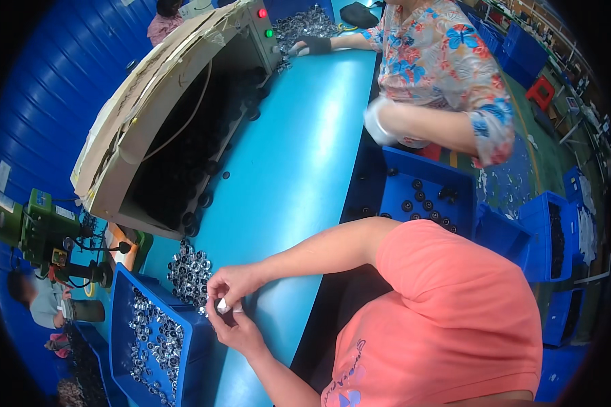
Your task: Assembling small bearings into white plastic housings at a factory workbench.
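Note:
My right hand (233, 282) and my left hand (240, 332) meet over the blue table, just beside a heap of small shiny metal parts (190, 271). Both have their fingers closed, pinching at one spot between them. A small whitish patch (223, 306) shows there, with something dark next to it; what it is I cannot make out. Below the heap, left of my hands, a blue bin (200, 339) holds many more of the shiny round parts.
A beige box-shaped machine (122, 129) with dark round parts inside stands on the blue table (285, 156). A green machine (41, 224) is at the left. Across, a co-worker (441, 74) reaches toward metal parts (305, 24). A blue crate (404, 180) with black rings sits right.

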`<state>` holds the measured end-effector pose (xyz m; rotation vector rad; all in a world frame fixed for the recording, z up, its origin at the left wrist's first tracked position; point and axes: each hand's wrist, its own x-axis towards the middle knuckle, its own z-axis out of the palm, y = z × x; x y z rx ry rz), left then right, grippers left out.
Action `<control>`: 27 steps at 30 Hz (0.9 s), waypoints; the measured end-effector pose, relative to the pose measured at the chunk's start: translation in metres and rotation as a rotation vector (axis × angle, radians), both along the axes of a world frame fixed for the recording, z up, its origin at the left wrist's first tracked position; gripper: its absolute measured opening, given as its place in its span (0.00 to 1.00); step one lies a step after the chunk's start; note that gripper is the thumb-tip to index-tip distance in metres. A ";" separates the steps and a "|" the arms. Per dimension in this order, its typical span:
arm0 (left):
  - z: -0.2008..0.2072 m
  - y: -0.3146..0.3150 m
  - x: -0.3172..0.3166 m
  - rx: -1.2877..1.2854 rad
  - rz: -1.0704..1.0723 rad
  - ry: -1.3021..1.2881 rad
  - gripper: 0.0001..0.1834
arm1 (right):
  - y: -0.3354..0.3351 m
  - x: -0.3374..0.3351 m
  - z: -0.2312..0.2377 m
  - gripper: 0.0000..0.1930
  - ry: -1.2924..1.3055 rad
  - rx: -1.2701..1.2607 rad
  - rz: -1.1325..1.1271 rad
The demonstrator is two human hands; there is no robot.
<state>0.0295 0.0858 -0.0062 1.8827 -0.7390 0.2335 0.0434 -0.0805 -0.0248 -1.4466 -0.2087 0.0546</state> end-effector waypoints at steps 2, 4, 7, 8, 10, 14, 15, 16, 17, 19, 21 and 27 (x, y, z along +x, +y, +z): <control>0.002 -0.002 0.001 -0.010 -0.012 0.009 0.25 | -0.001 0.000 0.000 0.19 0.011 0.059 0.017; 0.003 0.000 0.002 -0.004 -0.003 0.039 0.25 | -0.001 -0.002 0.003 0.18 0.004 0.005 -0.009; -0.001 0.004 -0.001 0.041 0.059 0.041 0.25 | 0.003 -0.011 0.016 0.17 -0.026 -0.138 -0.097; 0.000 0.003 -0.003 0.057 0.073 0.035 0.25 | 0.004 -0.014 0.017 0.16 -0.048 -0.188 -0.138; 0.004 0.000 -0.008 0.079 0.090 0.025 0.26 | 0.007 -0.013 0.012 0.16 -0.113 -0.252 -0.205; 0.008 -0.009 0.004 0.032 0.070 -0.012 0.26 | 0.004 0.000 0.007 0.16 -0.139 -0.208 -0.146; 0.008 -0.010 0.006 0.033 0.069 -0.059 0.26 | 0.003 0.000 0.007 0.16 -0.127 -0.175 -0.116; 0.002 -0.001 0.002 0.053 0.060 -0.081 0.26 | 0.006 -0.006 0.006 0.16 -0.112 -0.137 -0.085; 0.003 0.005 -0.002 0.054 0.055 -0.089 0.26 | 0.007 -0.011 0.009 0.16 -0.088 -0.074 -0.043; 0.006 0.002 0.001 0.038 0.043 -0.102 0.27 | -0.002 -0.007 0.018 0.16 -0.069 -0.023 0.019; 0.007 0.001 0.001 0.036 0.026 -0.080 0.27 | -0.003 -0.009 0.017 0.16 -0.041 0.039 0.065; 0.006 0.003 -0.005 -0.039 -0.039 0.147 0.29 | -0.002 -0.011 0.018 0.16 -0.055 -0.108 0.030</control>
